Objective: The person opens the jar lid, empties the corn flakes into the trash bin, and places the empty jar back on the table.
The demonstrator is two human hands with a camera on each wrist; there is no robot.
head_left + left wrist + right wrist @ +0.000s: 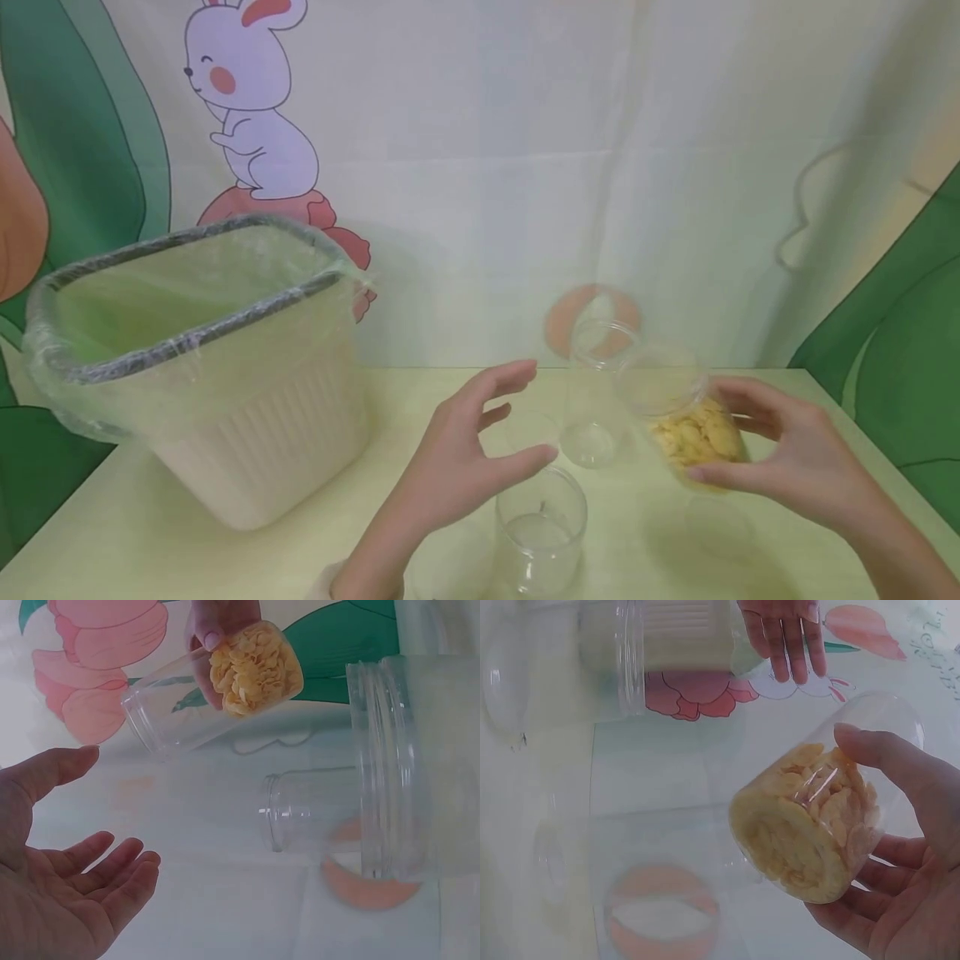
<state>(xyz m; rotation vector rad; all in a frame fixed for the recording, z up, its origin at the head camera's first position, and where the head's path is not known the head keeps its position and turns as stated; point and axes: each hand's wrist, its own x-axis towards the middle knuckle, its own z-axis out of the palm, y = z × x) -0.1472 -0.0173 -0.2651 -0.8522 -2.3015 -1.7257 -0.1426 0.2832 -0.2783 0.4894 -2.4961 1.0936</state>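
Note:
My right hand (pixel 795 454) grips a clear jar of yellow cornflakes (pixel 701 437), raised above the table and tilted with its open mouth toward the left. The flakes lie in the bottom part of the jar, as the right wrist view also shows the cornflakes (pixel 832 802) behind the clear wall. My left hand (pixel 457 458) hovers with fingers and thumb spread apart, holding nothing. Just beside it, a wide clear jar (pixel 542 542) stands upright and uncovered near the front. Farther back stands a taller, narrower clear jar (pixel 588 408), also uncovered.
A cream bin (pixel 262 450) lined with a thin plastic bag stands at the left. Clear round lids lie flat on the table, one lid (pixel 720 527) below the right hand. Behind the table hangs a printed cloth (pixel 480 208) with a rabbit.

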